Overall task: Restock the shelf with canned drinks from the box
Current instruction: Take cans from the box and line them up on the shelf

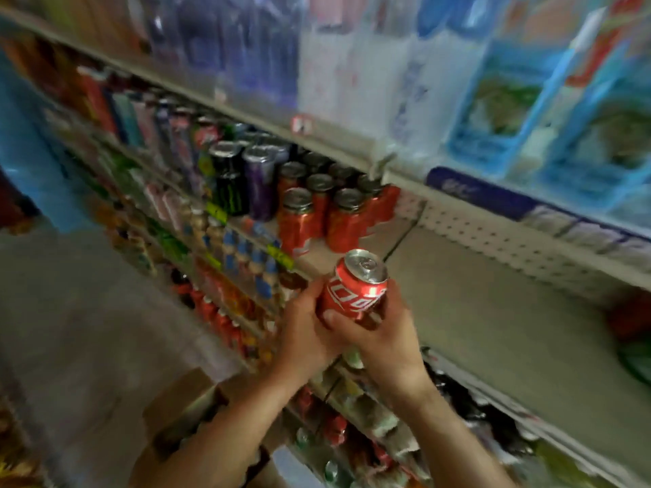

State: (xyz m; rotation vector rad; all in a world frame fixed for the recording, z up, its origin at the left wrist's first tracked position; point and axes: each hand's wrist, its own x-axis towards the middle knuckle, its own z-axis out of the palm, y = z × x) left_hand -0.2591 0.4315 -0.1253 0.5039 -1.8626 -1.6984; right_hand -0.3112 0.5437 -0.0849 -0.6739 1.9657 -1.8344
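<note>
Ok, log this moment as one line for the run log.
step: restocking | both hands: left hand, right hand hold red can | shelf: red cans at left, bare at right

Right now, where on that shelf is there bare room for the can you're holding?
The shelf is bare right of the red cans, up to the pegboard back. Left of them, tall cans crowd it. Both hands hold the can.
</note>
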